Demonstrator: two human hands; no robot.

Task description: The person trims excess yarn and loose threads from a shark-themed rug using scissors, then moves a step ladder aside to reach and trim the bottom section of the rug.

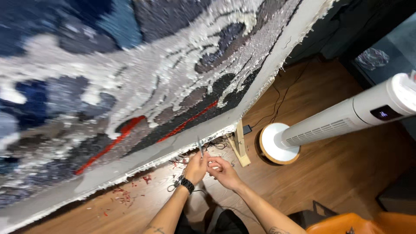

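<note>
Gripping a pair of small metal scissors (200,146) with blades pointing up, the left hand (196,168) is closed around the handles, a black wristband (187,185) on its wrist. The blade tips sit right at the frayed lower edge of a large tufted rug (130,78) in grey, navy, pale blue and white yarn with thin red lines, stretched on off-white backing cloth (130,162). The right hand (223,171) is just beside the left, fingers curled and pinched together; whether it holds a thread or anything else is too small to tell. Both hands hover below the rug's bottom border, above a brown wooden plank floor (329,173) scattered with red yarn scraps (121,195). A pale wooden frame leg (240,147) stands just right of the hands. Farther right a white tower fan (346,117) rises from its round base, with thin black cables (277,104) trailing across the floor behind.
</note>
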